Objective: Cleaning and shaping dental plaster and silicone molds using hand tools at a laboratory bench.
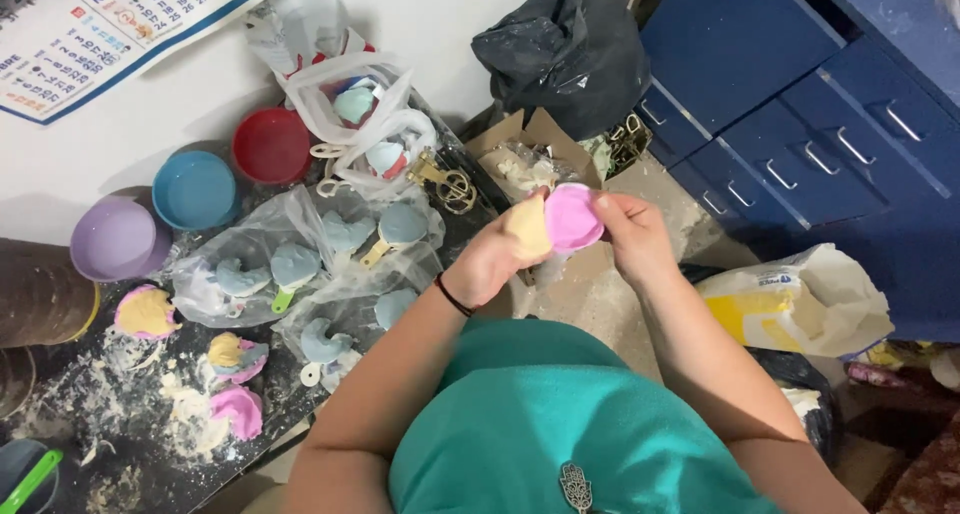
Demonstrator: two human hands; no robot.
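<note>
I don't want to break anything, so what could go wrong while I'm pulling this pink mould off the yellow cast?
The yellow cast sits in your left hand over open floor; it could slip and fall. Your right hand peeling the pink mould might chip it. Crumbs may add to the plaster debris on the bench.

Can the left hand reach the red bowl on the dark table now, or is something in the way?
Probably not at once. The left hand is busy holding a yellowish cast against the pink mould. The red bowl lies far off, beyond plastic bags of blue impressions.
</note>
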